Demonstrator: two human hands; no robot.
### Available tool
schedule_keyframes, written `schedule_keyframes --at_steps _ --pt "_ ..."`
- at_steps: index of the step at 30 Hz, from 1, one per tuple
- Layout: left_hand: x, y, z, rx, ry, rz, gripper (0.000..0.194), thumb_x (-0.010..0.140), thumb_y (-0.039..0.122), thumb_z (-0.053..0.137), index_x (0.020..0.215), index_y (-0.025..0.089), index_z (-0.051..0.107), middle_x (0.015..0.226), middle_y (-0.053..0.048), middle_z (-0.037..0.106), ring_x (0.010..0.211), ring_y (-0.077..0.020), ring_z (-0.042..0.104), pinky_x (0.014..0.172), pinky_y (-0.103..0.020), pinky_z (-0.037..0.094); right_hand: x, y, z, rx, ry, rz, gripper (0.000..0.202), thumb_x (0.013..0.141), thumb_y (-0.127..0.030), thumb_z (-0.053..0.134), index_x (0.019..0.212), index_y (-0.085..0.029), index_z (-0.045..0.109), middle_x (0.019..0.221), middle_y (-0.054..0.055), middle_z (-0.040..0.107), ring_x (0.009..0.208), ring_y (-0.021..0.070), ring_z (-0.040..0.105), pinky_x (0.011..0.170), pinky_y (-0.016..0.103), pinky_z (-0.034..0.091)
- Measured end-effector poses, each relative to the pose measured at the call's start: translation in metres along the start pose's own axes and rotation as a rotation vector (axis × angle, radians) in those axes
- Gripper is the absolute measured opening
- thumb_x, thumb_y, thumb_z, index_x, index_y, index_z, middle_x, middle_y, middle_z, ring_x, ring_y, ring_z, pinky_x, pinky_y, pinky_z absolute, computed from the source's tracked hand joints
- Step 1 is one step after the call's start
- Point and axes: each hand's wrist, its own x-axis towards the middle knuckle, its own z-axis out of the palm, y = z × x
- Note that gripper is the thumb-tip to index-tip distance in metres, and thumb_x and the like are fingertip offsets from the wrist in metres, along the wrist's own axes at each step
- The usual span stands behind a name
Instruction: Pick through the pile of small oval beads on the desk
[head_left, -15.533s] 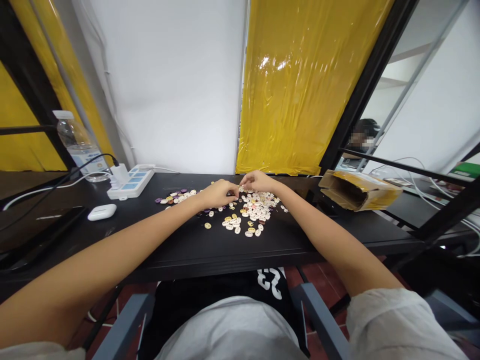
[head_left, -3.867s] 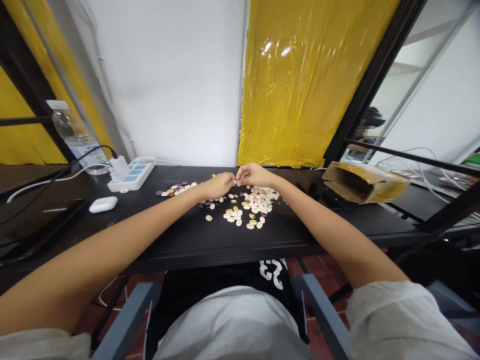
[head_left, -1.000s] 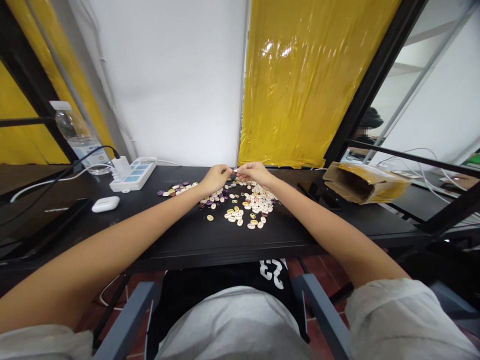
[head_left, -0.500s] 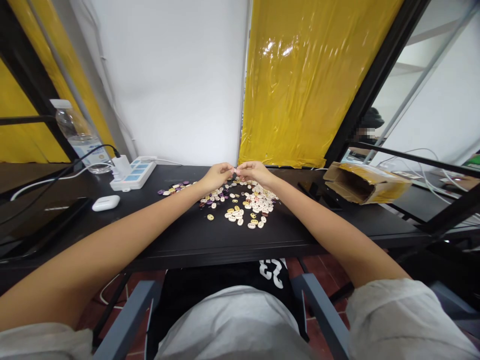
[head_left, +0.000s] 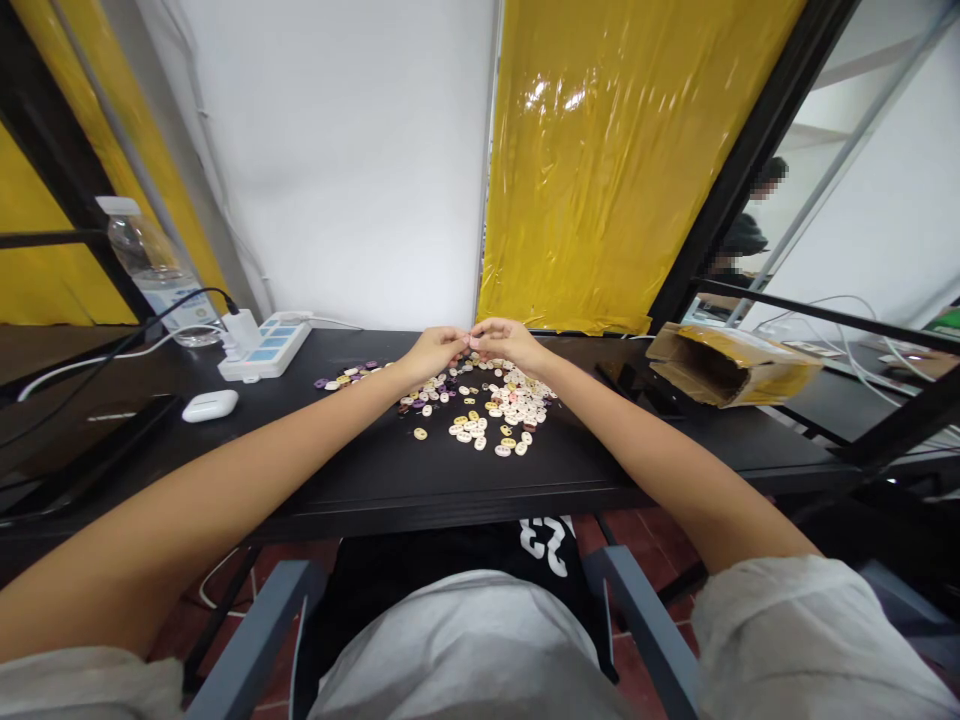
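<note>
Both hands meet above the far part of the pile, fingertips touching. My left hand (head_left: 437,348) is closed in a pinch, and my right hand (head_left: 508,342) pinches against it from the other side. Whatever sits between the fingertips is too small and covered to make out. Beneath and in front of them lie many small oval button-like pieces (head_left: 517,405), mostly cream, some yellow, brown and purple, with holes or marks in them. Purple and cream ones (head_left: 346,378) spread out left, behind my left forearm. One yellowish piece (head_left: 420,434) lies apart, nearer the front edge.
On the black desk (head_left: 360,475) at left are a white earbud case (head_left: 211,405), a power strip (head_left: 268,350) with cables, a water bottle (head_left: 154,265) and a dark flat device (head_left: 90,455). An open cardboard box (head_left: 731,365) stands right, beside a dark phone-like object (head_left: 637,388).
The fingers of my right hand have shifted slightly up against the left fingertips. The pieces on the desk look the same. Another person's head has come into view at far right.
</note>
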Motion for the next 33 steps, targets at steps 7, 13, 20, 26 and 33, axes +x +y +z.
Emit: schedule_keyframes --at_steps 7,13,20,26,33 --pt "-0.0003 0.0007 0.0003 0.019 -0.019 0.01 0.014 0.085 0.016 0.06 0.08 0.012 0.072 0.06 0.001 0.054 0.053 -0.0068 0.043 0.054 -0.021 0.035 -0.0018 -0.0047 0.0037 -0.004 0.021 0.007 0.036 0.06 -0.04 0.086 0.08 -0.017 0.067 0.076 0.001 0.066 0.064 0.0092 0.056 0.062 0.023 0.048" --pt "-0.0027 0.0041 0.0022 0.032 -0.009 0.002 0.014 0.087 0.015 0.059 0.083 0.013 0.072 0.059 0.002 0.053 0.052 -0.0063 0.042 0.054 -0.021 0.034 -0.0015 -0.0045 0.0034 -0.022 0.027 0.004 0.039 0.059 -0.043 0.086 0.079 -0.017 0.066 0.074 0.0 0.064 0.059 0.0079 0.052 0.058 0.022 0.045" --pt "-0.0025 0.0045 0.0034 0.01 -0.014 0.006 0.014 0.088 0.016 0.059 0.085 0.013 0.071 0.064 0.0 0.059 0.05 -0.0054 0.043 0.053 -0.02 0.035 0.0004 -0.0018 0.0011 -0.03 0.018 -0.017 0.04 0.06 -0.044 0.086 0.078 -0.016 0.064 0.068 -0.001 0.063 0.056 0.0075 0.05 0.055 0.021 0.045" --pt "-0.0019 0.0049 0.0018 -0.008 -0.033 0.044 0.015 0.09 0.012 0.057 0.087 0.014 0.071 0.06 0.001 0.054 0.052 -0.0054 0.043 0.054 -0.019 0.036 0.0012 -0.0025 0.0013 -0.01 0.03 -0.049 0.041 0.058 -0.042 0.087 0.078 -0.015 0.063 0.067 -0.001 0.063 0.056 0.0072 0.051 0.052 0.02 0.043" --pt "-0.0018 0.0055 0.0014 -0.072 -0.04 0.015 0.017 0.089 0.009 0.056 0.089 0.014 0.072 0.062 0.001 0.052 0.053 -0.0052 0.043 0.053 -0.019 0.035 0.0051 0.0014 -0.0028 -0.029 0.081 -0.078 0.04 0.059 -0.042 0.086 0.078 -0.015 0.064 0.068 -0.001 0.064 0.056 0.0082 0.054 0.054 0.022 0.045"
